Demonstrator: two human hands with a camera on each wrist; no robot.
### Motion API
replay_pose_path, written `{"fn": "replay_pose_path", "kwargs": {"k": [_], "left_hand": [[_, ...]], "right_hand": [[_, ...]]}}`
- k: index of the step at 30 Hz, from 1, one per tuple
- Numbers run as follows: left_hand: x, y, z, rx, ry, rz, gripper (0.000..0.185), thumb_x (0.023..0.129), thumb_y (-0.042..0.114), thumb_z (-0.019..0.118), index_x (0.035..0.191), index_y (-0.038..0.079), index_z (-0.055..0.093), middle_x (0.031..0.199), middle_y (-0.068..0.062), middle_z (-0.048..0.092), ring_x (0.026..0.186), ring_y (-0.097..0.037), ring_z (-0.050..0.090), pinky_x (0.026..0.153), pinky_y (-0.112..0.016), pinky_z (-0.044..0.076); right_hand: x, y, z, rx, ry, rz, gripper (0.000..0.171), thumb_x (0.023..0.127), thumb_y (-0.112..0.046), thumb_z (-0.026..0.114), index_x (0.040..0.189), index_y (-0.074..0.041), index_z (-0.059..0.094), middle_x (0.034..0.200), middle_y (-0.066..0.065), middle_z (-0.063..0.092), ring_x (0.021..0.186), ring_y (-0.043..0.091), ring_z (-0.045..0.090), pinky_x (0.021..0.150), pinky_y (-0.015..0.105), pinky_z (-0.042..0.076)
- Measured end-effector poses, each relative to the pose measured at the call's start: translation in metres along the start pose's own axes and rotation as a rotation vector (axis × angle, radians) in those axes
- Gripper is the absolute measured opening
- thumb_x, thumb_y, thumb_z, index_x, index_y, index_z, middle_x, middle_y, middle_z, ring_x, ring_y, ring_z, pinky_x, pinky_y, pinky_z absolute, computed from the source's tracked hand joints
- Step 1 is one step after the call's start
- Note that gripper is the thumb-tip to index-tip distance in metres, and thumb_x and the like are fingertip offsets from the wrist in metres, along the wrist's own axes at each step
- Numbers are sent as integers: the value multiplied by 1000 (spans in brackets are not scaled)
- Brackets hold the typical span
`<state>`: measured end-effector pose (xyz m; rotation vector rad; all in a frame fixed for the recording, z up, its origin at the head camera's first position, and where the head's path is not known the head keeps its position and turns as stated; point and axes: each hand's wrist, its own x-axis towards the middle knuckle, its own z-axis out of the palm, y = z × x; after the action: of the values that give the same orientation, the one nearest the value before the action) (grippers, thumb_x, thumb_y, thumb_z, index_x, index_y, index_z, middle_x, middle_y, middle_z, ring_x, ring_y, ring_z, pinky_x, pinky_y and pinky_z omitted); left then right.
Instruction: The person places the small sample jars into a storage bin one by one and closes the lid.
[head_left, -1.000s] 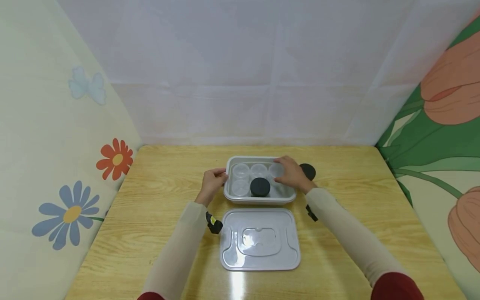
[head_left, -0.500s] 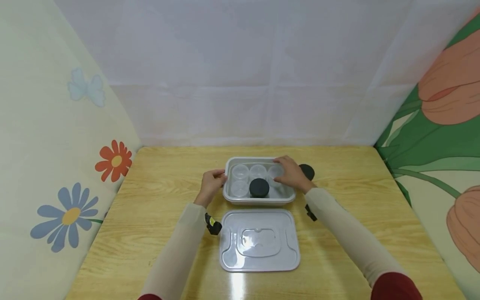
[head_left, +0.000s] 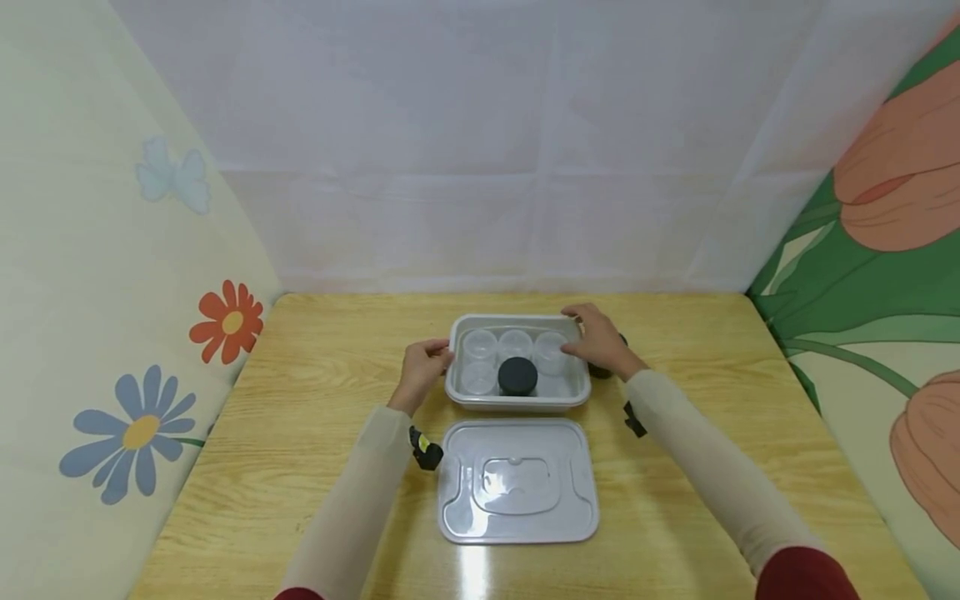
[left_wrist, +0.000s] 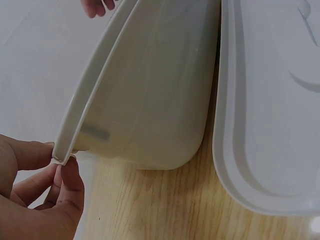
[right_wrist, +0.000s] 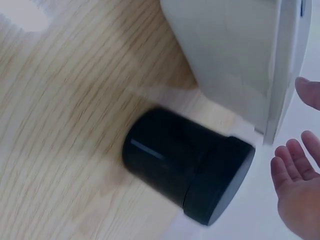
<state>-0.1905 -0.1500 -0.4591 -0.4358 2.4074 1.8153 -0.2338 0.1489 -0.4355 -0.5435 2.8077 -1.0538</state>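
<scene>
A white plastic bin point(head_left: 517, 402) stands on the wooden table. My left hand point(head_left: 424, 367) pinches the rim at its left end, thumb and fingers on either side of the lip in the left wrist view. Inside the bin are several clear round containers point(head_left: 480, 378) and one black-lidded jar point(head_left: 517, 377) at the front. Above the right end of the bin, my right hand point(head_left: 600, 337) has its fingers spread, with nothing held, beside the far-right clear container point(head_left: 551, 354). A black jar point(right_wrist: 175, 155) stands outside, just right of the bin, mostly behind that hand in the head view.
The bin's flat grey-white lid point(head_left: 517, 525) lies on the table point(head_left: 315, 433) directly in front of the bin. A white cloth backdrop point(head_left: 480, 208) rises behind the table's far edge, with flower-patterned panels on both sides.
My right hand has let go of the far-right clear container and moved up and right, now covering most of the outside black jar. My left hand keeps its grip on the rim.
</scene>
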Motion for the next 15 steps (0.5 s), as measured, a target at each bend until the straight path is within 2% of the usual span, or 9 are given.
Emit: {"fn": "replay_pose_path", "kwargs": {"k": [4,15], "left_hand": [[1,-1,0,-2,0,-3,30,91,1,57,120,-6,61,99,-14,63,80,-12,56,66,-18,52],[1,-1,0,-3,-5,4,30,90,0,57,120,-7,61,98,-14,63,78,-11,56,64,-17,51]], "right_hand": [[-5,8,-10,10,24,-12,62,80,-8,73,134,5,45,132,26,45,118,43,46,98,54,43],[-19,34,-27,12,43,46,63,82,-9,72,136,5,43,135,27,42,121,44,43,101,56,40]]}}
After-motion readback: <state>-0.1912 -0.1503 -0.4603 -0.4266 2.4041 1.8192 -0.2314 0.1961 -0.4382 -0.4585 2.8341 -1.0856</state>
